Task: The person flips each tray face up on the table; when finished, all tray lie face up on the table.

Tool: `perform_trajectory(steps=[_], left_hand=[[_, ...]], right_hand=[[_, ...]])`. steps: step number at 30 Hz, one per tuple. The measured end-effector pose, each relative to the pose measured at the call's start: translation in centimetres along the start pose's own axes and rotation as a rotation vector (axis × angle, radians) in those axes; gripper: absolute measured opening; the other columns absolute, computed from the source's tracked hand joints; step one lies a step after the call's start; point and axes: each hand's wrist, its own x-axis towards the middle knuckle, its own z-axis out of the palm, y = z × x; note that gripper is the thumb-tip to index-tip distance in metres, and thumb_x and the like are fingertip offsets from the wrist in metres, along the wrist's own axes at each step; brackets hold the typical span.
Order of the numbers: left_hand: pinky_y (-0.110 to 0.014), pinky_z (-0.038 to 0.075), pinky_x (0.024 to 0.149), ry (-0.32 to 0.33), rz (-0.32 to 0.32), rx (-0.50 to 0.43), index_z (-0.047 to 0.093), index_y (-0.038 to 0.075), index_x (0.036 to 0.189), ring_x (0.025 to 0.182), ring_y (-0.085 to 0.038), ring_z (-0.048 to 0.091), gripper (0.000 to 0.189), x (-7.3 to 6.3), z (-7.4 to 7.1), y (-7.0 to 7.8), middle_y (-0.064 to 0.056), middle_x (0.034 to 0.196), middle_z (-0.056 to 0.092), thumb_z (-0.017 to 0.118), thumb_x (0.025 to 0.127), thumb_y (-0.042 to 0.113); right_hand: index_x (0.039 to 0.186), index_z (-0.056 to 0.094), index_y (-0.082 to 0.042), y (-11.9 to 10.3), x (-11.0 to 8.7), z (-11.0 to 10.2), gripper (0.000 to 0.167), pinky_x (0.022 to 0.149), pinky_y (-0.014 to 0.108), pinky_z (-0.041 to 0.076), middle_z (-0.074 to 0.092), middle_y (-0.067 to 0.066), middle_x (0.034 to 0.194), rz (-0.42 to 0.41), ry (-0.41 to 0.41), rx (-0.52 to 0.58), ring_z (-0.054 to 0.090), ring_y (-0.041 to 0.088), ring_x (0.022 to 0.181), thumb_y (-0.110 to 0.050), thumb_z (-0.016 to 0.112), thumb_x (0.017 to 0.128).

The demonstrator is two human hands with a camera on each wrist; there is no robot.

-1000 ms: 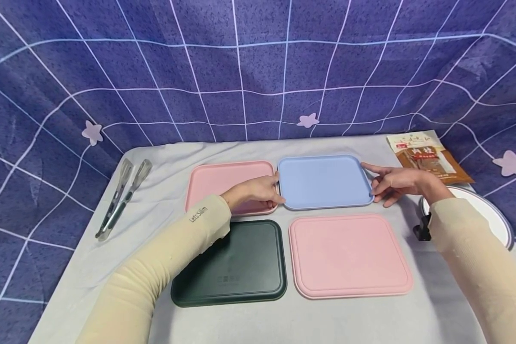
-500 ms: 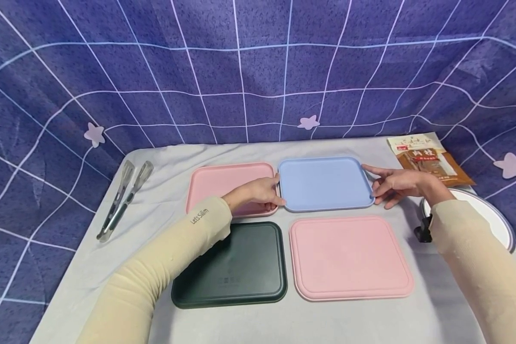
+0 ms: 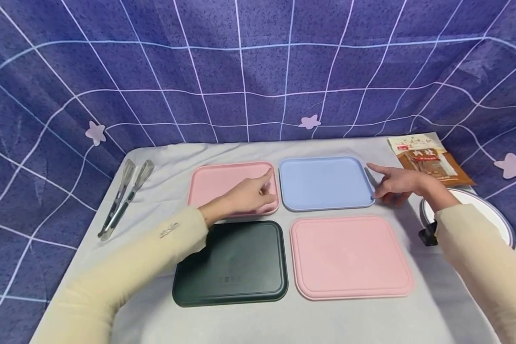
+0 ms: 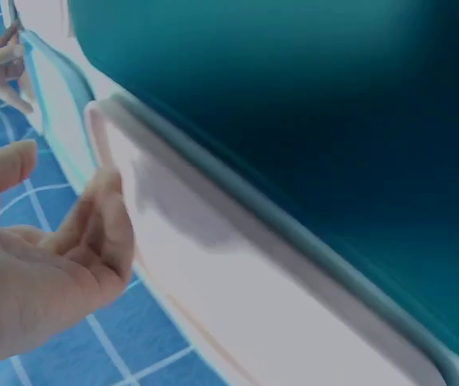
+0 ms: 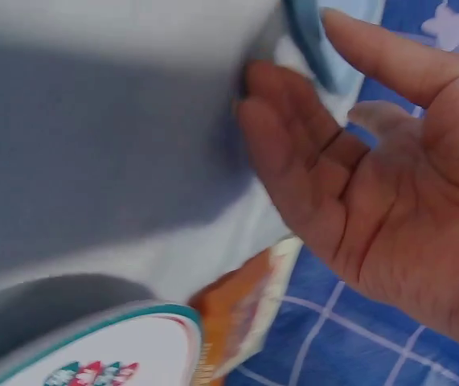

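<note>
My left hand (image 3: 251,193) hovers over the back-left pink tray (image 3: 217,179), index finger stretched out and nothing in its grasp. In the left wrist view, the curled fingers of that hand (image 4: 60,257) overlap the tray's rim. To the right lies a flat blue tray (image 3: 324,184) with rounded corners. At its front-right corner is my right hand (image 3: 397,184), a fingertip right at the rim and another finger extended past the side. The right wrist view has this hand (image 5: 374,177) loosely bent beside the blue edge (image 5: 313,44), with no object gripped.
A dark green tray (image 3: 232,263) and a second pink tray (image 3: 350,258) lie in front. Metal tongs (image 3: 124,200) rest at the left. On the right are a brown packet (image 3: 430,160) and a white dish with a dark rim (image 3: 486,215), partly under the right arm.
My left hand has let go of the blue tray's left edge and moved left over the pink tray. My right hand has loosened and shifted slightly right. The trays stay in place.
</note>
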Motion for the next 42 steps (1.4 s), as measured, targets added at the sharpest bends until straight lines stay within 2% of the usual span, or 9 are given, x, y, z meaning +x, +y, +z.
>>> perform_trajectory(steps=[5, 10, 13, 19, 23, 26, 30, 34, 42], left_hand=[[-0.046, 0.041, 0.113, 0.023, 0.017, -0.008, 0.020, 0.013, 0.160, 0.130, -0.028, 0.057, 0.077, -5.4, -2.1, -1.2, -0.016, 0.140, 0.060, 0.059, 0.100, 0.040], [-0.050, 0.037, 0.115, 0.041, -0.026, -0.081, 0.018, 0.018, 0.161, 0.137, -0.029, 0.051, 0.079, -10.7, -3.4, -3.3, -0.016, 0.145, 0.056, 0.059, 0.099, 0.045], [-0.050, 0.042, 0.111, 0.026, -0.102, -0.175, 0.014, 0.021, 0.162, 0.129, -0.027, 0.058, 0.081, -13.4, -4.1, -4.7, -0.013, 0.138, 0.062, 0.059, 0.099, 0.046], [-0.042, 0.049, 0.098, -0.126, -0.237, -0.363, -0.003, 0.017, 0.162, 0.101, -0.025, 0.068, 0.091, -17.6, -5.2, -7.3, -0.010, 0.111, 0.072, 0.058, 0.100, 0.044], [-0.035, 0.051, 0.087, -0.212, -0.273, -0.411, -0.003, 0.012, 0.162, 0.089, -0.026, 0.067, 0.093, -19.8, -4.6, -8.7, -0.010, 0.099, 0.072, 0.060, 0.100, 0.040], [-0.030, 0.052, 0.080, -0.254, -0.263, -0.435, -0.003, 0.007, 0.161, 0.085, -0.024, 0.066, 0.095, -21.1, -3.7, -9.4, -0.009, 0.092, 0.070, 0.062, 0.099, 0.036], [-0.027, 0.050, 0.073, -0.292, -0.270, -0.466, -0.003, 0.002, 0.160, 0.079, -0.021, 0.063, 0.096, -21.8, -2.4, -9.7, -0.008, 0.085, 0.067, 0.064, 0.099, 0.035], [-0.028, 0.049, 0.069, -0.293, -0.322, -0.474, 0.000, -0.001, 0.159, 0.075, -0.020, 0.061, 0.096, -21.8, -1.9, -9.4, -0.008, 0.084, 0.065, 0.064, 0.098, 0.037], [-0.029, 0.049, 0.068, -0.309, -0.346, -0.493, 0.001, -0.002, 0.159, 0.075, -0.020, 0.060, 0.096, -21.9, -1.7, -9.6, -0.008, 0.083, 0.064, 0.063, 0.099, 0.038]], right_hand=[[0.162, -0.008, -0.018, -2.4, -1.8, 1.4, 0.104, 0.060, 0.044, 0.057, 0.058, 0.012, 0.094, -0.049, 0.067, -0.100, 0.062, 0.021, 0.077, -0.031, 0.069, 0.094], [0.163, -0.004, -0.022, -5.4, -3.8, 4.5, 0.102, 0.057, 0.042, 0.057, 0.059, 0.014, 0.094, -0.142, 0.037, -0.113, 0.063, 0.023, 0.076, -0.038, 0.069, 0.094], [0.163, -0.002, -0.028, -7.1, -4.8, 6.7, 0.100, 0.060, 0.044, 0.058, 0.060, 0.017, 0.096, -0.191, -0.050, -0.040, 0.065, 0.027, 0.077, -0.038, 0.070, 0.094], [0.161, -0.006, -0.039, -10.2, -5.6, 12.1, 0.093, 0.067, 0.057, 0.058, 0.065, 0.028, 0.110, -0.252, -0.403, 0.191, 0.070, 0.049, 0.084, -0.025, 0.063, 0.100], [0.161, -0.005, -0.037, -12.0, -5.9, 16.6, 0.097, 0.064, 0.053, 0.059, 0.063, 0.026, 0.110, -0.220, -0.493, 0.311, 0.072, 0.042, 0.083, -0.026, 0.067, 0.097], [0.161, -0.005, -0.035, -13.1, -6.1, 19.3, 0.105, 0.061, 0.049, 0.060, 0.063, 0.023, 0.104, -0.165, -0.463, 0.358, 0.073, 0.032, 0.077, -0.030, 0.073, 0.093], [0.161, -0.010, -0.033, -14.1, -6.1, 21.1, 0.111, 0.055, 0.045, 0.059, 0.065, 0.020, 0.094, -0.097, -0.389, 0.351, 0.073, 0.026, 0.067, -0.032, 0.076, 0.090], [0.160, -0.015, -0.031, -14.3, -5.6, 22.0, 0.114, 0.052, 0.045, 0.058, 0.067, 0.020, 0.091, -0.059, -0.350, 0.355, 0.072, 0.025, 0.061, -0.034, 0.075, 0.090], [0.159, -0.020, -0.024, -14.9, -5.0, 22.9, 0.114, 0.049, 0.043, 0.058, 0.069, 0.022, 0.086, -0.044, -0.339, 0.380, 0.069, 0.021, 0.052, -0.033, 0.072, 0.092]])
